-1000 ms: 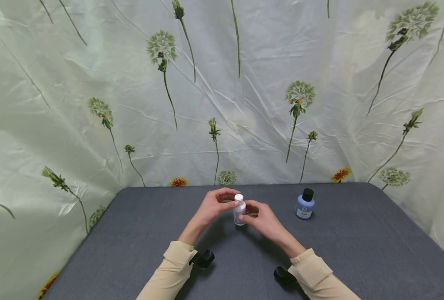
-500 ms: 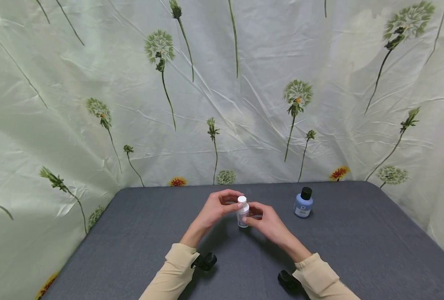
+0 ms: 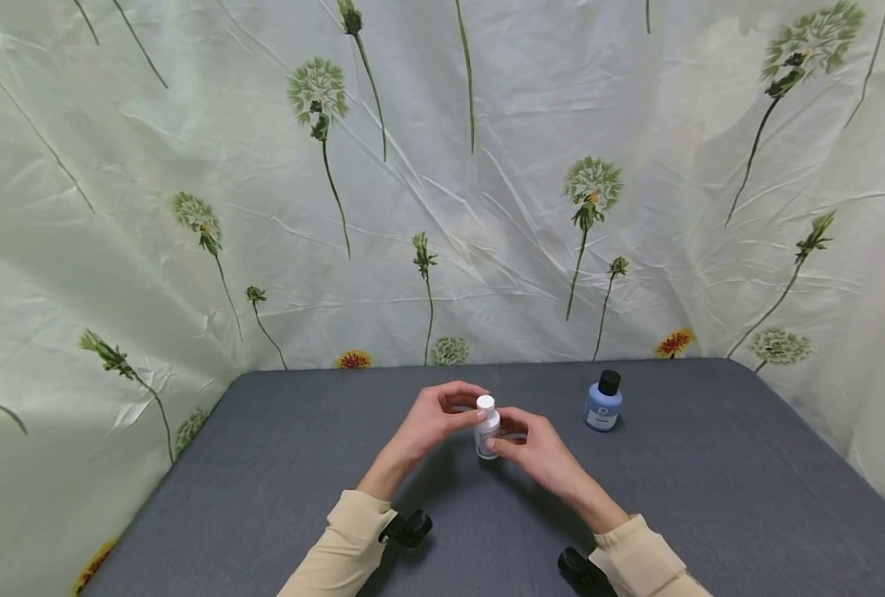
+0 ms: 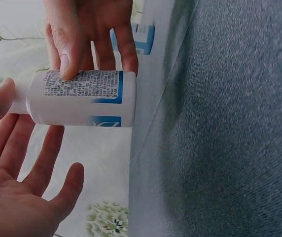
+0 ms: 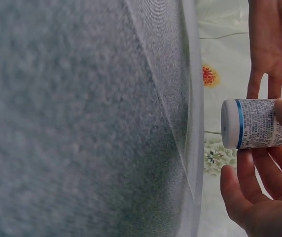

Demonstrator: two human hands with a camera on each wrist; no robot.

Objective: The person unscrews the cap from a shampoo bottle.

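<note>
A small white bottle (image 3: 486, 439) with a white cap (image 3: 485, 402) is held upright between both hands in the head view. My left hand (image 3: 421, 424) pinches it at the cap. My right hand (image 3: 541, 452) grips the body between thumb and fingers. Dense print and a blue band show on the bottle's label (image 4: 84, 84) in the left wrist view. From the right wrist, the bottle's base (image 5: 229, 124) appears raised off the tabletop. Beyond my right hand stands a blue bottle (image 3: 603, 406) with a black cap, touched by neither hand.
A dark grey cloth-covered table (image 3: 300, 464) spreads under both forearms. Behind it and along the sides hangs a pale curtain (image 3: 502, 207) printed with dandelions. Black wrist cameras (image 3: 406, 529) sit at both cuffs.
Both hands and the white bottle have shifted slightly right and toward me in the head view. The grips look the same, and the blue bottle stays put.
</note>
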